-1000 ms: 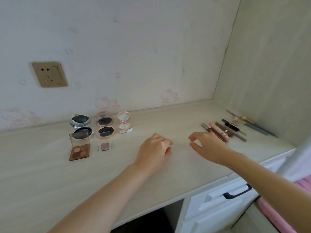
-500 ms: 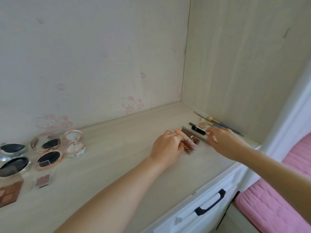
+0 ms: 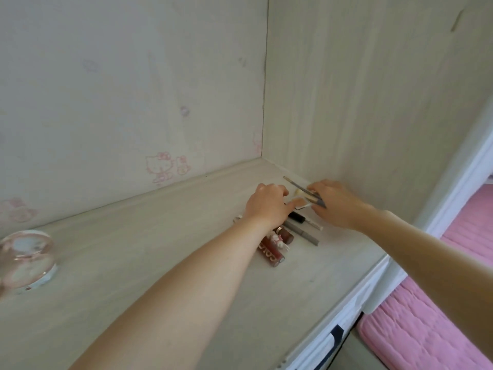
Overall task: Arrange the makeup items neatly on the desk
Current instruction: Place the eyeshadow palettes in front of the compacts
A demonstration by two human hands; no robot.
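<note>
Several lip gloss tubes (image 3: 274,249) already lie side by side nearest the desk (image 3: 160,263) front edge, with a grey pencil (image 3: 301,232) and black mascara (image 3: 298,217) just beyond them. Beyond those, the left hand (image 3: 266,206) rests on small pieces, its grip hidden; the right hand (image 3: 333,204) pinches a thin dark brush (image 3: 301,188). Only these far pieces look unsorted. Past them the side panel (image 3: 373,102) crowds close; left of the tubes, toward the round compact (image 3: 26,260), lies bare room.

White lettering runs along the dark red lip gloss tube (image 3: 271,254) lying on the desk under my left forearm; it seems to read "colo", the rest too blurred. A pink Hello Kitty drawing (image 3: 166,166) marks the wall.
</note>
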